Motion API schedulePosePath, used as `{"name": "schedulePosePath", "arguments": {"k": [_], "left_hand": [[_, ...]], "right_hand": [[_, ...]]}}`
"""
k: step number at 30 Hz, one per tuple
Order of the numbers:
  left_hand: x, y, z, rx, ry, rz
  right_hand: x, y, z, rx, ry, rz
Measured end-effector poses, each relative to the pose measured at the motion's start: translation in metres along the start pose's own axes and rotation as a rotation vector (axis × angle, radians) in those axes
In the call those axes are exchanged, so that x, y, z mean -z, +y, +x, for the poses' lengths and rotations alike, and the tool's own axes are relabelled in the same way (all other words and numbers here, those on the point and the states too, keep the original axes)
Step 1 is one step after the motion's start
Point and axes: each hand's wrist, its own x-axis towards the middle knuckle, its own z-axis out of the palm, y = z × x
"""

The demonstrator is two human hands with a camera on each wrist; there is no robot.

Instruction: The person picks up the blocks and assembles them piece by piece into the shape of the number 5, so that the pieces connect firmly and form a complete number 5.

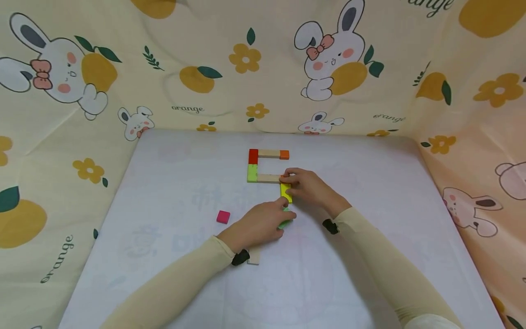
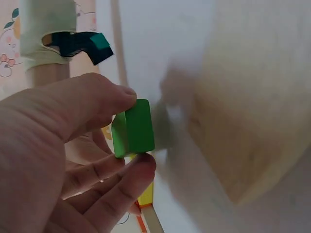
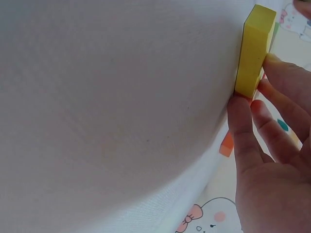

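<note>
My left hand (image 1: 260, 224) pinches a green block (image 2: 140, 126) between thumb and fingers, just on the near side of a yellow block (image 1: 286, 193). My right hand (image 1: 312, 187) holds the yellow block near its far end, fingertips (image 3: 239, 104) right at the corner with an orange piece. That yellow block meets a pale wooden strip (image 1: 269, 178), which joins a lime-green block (image 1: 252, 173). Beyond it, a red block (image 1: 253, 156), another wooden strip (image 1: 269, 154) and an orange block (image 1: 284, 155) continue the line of blocks on the table.
A pinkish-red block (image 1: 223, 217) lies loose to the left of my left hand. Another pale wooden block (image 1: 254, 256) is partly hidden beneath the left wrist. The white table (image 1: 349, 283) is backed by a cloth (image 1: 263, 87) printed with rabbits and oranges.
</note>
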Motion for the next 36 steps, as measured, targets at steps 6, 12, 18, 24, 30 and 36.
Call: {"name": "schedulePosePath", "arguments": {"k": [6, 12, 18, 24, 30, 36], "left_hand": [[-0.005, -0.008, 0.005, -0.030, -0.020, 0.037], [-0.005, -0.011, 0.007, -0.043, -0.007, 0.049], [-0.003, -0.012, 0.006, -0.054, 0.020, 0.047], [-0.004, -0.014, 0.007, -0.052, 0.028, 0.055], [-0.005, -0.015, 0.007, -0.054, 0.040, 0.062], [-0.005, -0.015, 0.008, -0.053, 0.044, 0.077]], "right_hand": [[0.000, 0.003, 0.001, 0.012, -0.004, -0.014], [0.001, 0.002, 0.001, 0.037, -0.001, -0.015], [0.002, 0.001, 0.002, 0.037, -0.002, -0.033], [0.000, 0.002, 0.002, 0.020, -0.009, -0.022], [-0.001, 0.001, 0.001, 0.007, -0.012, -0.019], [-0.001, 0.001, 0.000, 0.009, -0.008, -0.015]]}}
